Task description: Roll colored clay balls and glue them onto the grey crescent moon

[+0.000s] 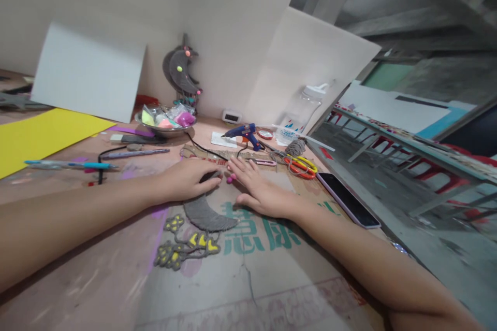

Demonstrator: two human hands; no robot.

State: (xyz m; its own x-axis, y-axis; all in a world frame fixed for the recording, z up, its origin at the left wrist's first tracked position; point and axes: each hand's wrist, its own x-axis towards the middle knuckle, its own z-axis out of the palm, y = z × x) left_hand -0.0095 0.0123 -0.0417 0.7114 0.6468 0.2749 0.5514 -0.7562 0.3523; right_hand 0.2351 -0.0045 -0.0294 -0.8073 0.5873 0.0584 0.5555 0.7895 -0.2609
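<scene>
My left hand (194,180) rests over the upper part of a grey crescent moon (212,218) lying on printed cardboard (267,274). Its fingers are stretched out and apart from the thumb. Beside it, my right hand (261,191) lies with fingers spread, and small magenta balls (231,178) show next to its fingertips. Neither hand visibly grips anything. Below the crescent are grey string-outlined flowers and leaves (186,248) with yellow fillings.
Behind my hands are a blue glue gun (243,133), scissors (301,166), a bowl (166,130) of coloured clay and a decorated crescent (181,69). A phone (348,201) lies at the right edge, a bottle (303,111) behind it. Pens (72,164) lie left.
</scene>
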